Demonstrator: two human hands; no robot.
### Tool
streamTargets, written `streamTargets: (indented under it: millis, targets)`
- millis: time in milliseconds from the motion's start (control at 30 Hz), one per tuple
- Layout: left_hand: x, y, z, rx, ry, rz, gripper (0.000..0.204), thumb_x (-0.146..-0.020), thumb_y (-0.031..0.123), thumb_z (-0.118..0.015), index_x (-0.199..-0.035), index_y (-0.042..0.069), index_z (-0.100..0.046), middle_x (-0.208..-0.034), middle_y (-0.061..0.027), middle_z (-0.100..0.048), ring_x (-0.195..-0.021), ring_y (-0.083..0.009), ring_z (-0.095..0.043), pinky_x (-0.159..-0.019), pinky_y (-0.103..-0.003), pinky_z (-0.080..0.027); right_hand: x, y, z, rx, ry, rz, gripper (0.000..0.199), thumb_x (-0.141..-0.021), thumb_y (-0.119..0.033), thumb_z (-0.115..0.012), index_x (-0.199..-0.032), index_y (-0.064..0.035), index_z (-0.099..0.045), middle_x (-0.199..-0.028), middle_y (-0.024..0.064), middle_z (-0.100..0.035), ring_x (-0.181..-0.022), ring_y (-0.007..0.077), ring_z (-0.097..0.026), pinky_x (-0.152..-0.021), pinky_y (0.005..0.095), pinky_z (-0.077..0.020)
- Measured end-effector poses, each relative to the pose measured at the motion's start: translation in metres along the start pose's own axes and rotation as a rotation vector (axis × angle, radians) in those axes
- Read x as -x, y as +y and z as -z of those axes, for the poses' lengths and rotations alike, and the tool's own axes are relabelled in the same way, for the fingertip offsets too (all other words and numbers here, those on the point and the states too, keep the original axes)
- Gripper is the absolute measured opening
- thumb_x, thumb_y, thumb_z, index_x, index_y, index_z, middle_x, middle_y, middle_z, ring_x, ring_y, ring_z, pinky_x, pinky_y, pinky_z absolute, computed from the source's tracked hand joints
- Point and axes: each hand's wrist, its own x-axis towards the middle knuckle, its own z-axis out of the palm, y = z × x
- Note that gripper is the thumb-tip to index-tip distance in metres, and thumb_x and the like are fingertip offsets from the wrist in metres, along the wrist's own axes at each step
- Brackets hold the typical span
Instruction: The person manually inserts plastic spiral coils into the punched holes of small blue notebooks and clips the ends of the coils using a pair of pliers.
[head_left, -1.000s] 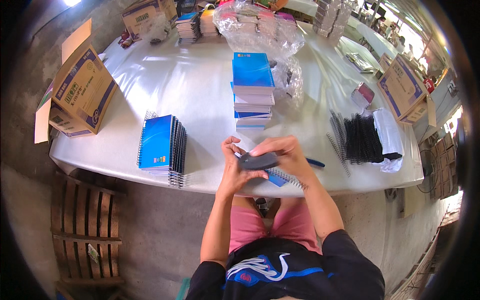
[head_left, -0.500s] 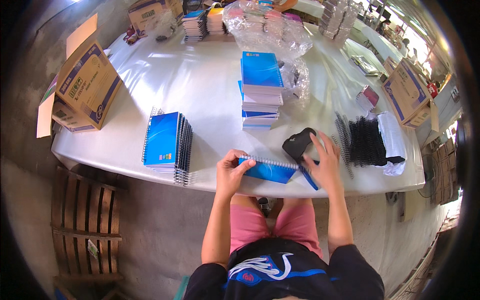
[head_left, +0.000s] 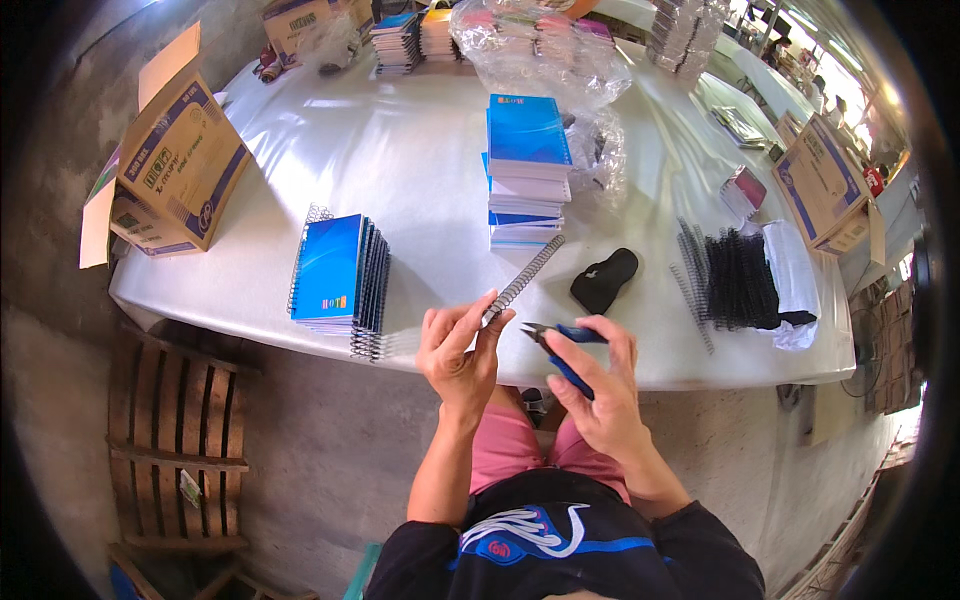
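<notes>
My left hand (head_left: 462,355) is closed around one end of a spiral notebook (head_left: 530,272), held up and turned edge-on so that mostly its dark wire coil shows. My right hand (head_left: 608,400) grips blue-handled cutting pliers (head_left: 572,380). Their handles are spread, and the dark jaws point at the near end of the coil, a small gap away. On the table just beyond lies a black, rounded object (head_left: 604,280). A stack of blue spiral notebooks (head_left: 330,265) sits to the left, coils along its sides. Farther off, in the middle, stands a taller stack of blue-covered books (head_left: 528,140).
Black wire coils (head_left: 738,280) lie by a white cloth (head_left: 788,270) on the right. Open cardboard boxes stand at the left (head_left: 180,165) and right (head_left: 822,185). Clear plastic wrap (head_left: 540,45) covers stacks at the back. A wooden pallet (head_left: 180,450) is below, left.
My left hand has tilted the notebook up from lying near the table edge to edge-on. My right hand has left the black object and brought the pliers up toward the coil.
</notes>
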Motion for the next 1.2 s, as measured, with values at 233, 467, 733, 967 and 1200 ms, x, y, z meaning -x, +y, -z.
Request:
streamTargets:
  millis: [233,467,733,967,1200]
  targets:
    - [-0.002,0.004,0.003,-0.043,0.045,-0.114,0.04,-0.064,-0.004,-0.078,-0.101,0.01,-0.073,-0.074,-0.0014,-0.063,-0.065,-0.0129,-0.052,-0.055,-0.026,-0.041,-0.013,-0.007,-0.009,-0.035,-0.053,0.039,0.041,-0.084,-0.027,-0.066,-0.125,-0.0248,-0.06,-0.112,0.0113,-0.05,-0.104,0.0281,-0.047,-0.092,0.042,-0.0351]
    - [0.008,0.0,0.003,-0.044,0.093,-0.191,0.038,-0.062,0.0,-0.081,-0.098,0.008,-0.073,-0.071,-0.0003,-0.06,-0.062,-0.0121,-0.048,-0.051,-0.025,-0.036,-0.009,-0.001,-0.001,-1.49,-0.532,-0.708,0.044,-0.097,-0.026,-0.052,-0.137,-0.0089,-0.044,-0.102,0.0064,-0.059,-0.076,0.0168,-0.058,-0.069,0.0251,-0.0472]
    - [-0.009,0.001,0.014,0.277,0.315,0.229,0.034,-0.085,0.014,-0.072,-0.114,0.002,-0.059,-0.092,0.0027,-0.053,-0.069,-0.0032,-0.043,-0.062,-0.017,-0.039,0.022,0.057,-0.014,0.304,-0.3,-0.174,0.043,-0.086,-0.028,-0.061,-0.129,-0.0315,-0.054,-0.125,0.0128,-0.045,-0.117,0.0321,-0.043,-0.099,0.057,-0.0278]
    - [-0.016,0.012,0.039,0.799,0.422,0.387,0.029,-0.096,0.022,-0.055,-0.118,0.003,-0.057,-0.107,-0.0044,-0.056,-0.093,-0.0066,-0.055,-0.078,-0.021,-0.047,-0.021,0.028,-0.034,-0.07,0.014,-0.032,0.052,-0.088,-0.026,-0.062,-0.136,-0.0176,-0.046,-0.136,0.0151,-0.04,-0.127,0.03,-0.038,-0.103,0.0537,-0.0281]
    - [-0.036,0.012,0.088,0.359,0.325,0.224,0.035,-0.097,0.021,-0.053,-0.128,0.005,-0.051,-0.112,-0.0057,-0.054,-0.108,-0.014,-0.05,-0.092,-0.026,-0.041,-0.132,-0.02,-0.092,-1.581,-0.044,-0.399,0.048,-0.089,-0.007,-0.062,-0.134,-0.0104,-0.046,-0.116,0.0075,-0.057,-0.094,0.014,-0.058,-0.085,0.0329,-0.046]
